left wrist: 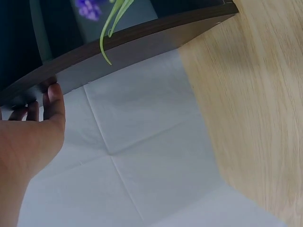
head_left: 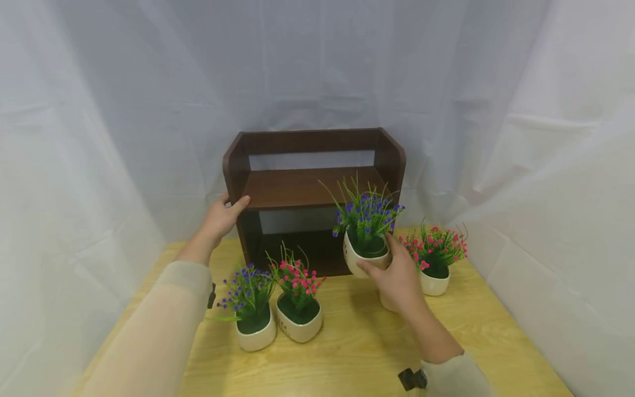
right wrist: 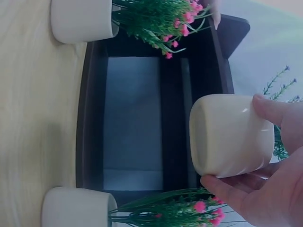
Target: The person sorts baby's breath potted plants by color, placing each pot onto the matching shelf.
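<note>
A dark brown two-tier wooden shelf (head_left: 307,187) stands at the back of the table. My left hand (head_left: 221,219) grips its left side panel, thumb at the front edge and fingers round the outer face. In my right hand (head_left: 401,275) is a potted plant (head_left: 366,251) with purple flowers and a white pot, pinched between thumb and fingers. It is raised in front of the shelf's right half. The right wrist view shows the pot's pale underside (right wrist: 200,138), tilted, with the thumb (right wrist: 267,109) on one side and fingers on the other.
Front left on the wooden table (head_left: 337,353) stand a purple-flowered plant (head_left: 255,331) and a pink-flowered plant (head_left: 300,322), side by side. Another pink-flowered plant (head_left: 435,281) is at the right. A pale pot (head_left: 388,302) is partly hidden behind my right hand. White sheeting (head_left: 317,66) surrounds the table.
</note>
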A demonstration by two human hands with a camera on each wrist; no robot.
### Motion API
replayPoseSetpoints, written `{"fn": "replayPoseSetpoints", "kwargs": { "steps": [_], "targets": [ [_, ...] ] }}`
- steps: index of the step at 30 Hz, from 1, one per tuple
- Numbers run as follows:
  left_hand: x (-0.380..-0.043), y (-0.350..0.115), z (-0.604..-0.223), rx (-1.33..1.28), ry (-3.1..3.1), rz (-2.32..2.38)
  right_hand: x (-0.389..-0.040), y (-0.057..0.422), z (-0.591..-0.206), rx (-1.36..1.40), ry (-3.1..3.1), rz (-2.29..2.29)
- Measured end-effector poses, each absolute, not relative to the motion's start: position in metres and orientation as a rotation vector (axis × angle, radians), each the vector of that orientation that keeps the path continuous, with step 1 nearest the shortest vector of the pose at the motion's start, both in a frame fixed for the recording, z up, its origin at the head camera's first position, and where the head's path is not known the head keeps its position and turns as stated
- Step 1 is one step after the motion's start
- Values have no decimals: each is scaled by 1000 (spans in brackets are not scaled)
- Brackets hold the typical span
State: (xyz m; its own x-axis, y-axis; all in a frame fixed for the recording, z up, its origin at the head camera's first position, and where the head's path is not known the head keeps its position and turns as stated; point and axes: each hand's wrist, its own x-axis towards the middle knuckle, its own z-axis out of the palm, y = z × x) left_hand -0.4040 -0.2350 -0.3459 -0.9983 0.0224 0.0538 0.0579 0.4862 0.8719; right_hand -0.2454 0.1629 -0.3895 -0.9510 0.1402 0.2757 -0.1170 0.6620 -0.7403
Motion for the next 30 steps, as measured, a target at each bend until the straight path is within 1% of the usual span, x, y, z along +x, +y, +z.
{"fn": "replayPoseSetpoints", "kwargs": {
  "steps": [30],
  "targets": [
    [-404, -227, -351, -50, -2576, -1665, -269, 175, -349, 33, -2451, 1294]
  ]
}}
